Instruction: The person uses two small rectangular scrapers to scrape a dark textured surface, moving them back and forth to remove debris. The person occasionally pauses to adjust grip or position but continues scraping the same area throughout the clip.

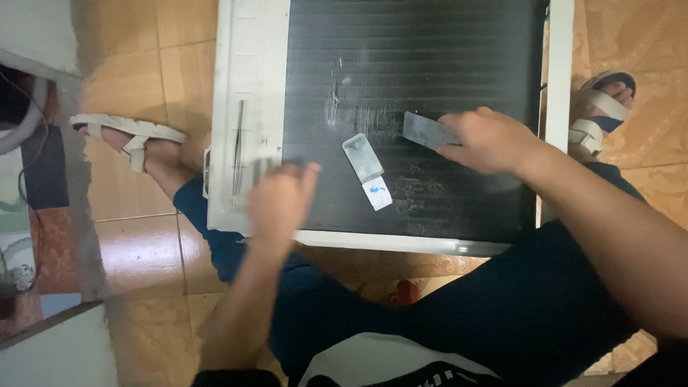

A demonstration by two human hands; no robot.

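A white-framed unit (247,86) with a dark finned panel (430,57) lies flat on the tiled floor (143,251) between the person's legs. The right hand (491,140) is closed around one end of a flat grey scraper blade (426,131), whose free end lies on the fins beside a patch of pale scratch marks (358,115). The left hand (279,201) rests on the lower left edge of the dark panel, next to the white frame; it is blurred, its fingers appear loosely curled together, and whether it holds anything cannot be told. A small grey-and-white card-like piece (367,170) lies loose on the fins between the two hands, touching neither. A foot in a white sandal (129,132) sits left of the unit, and another sandalled foot (602,107) sits at its right edge.
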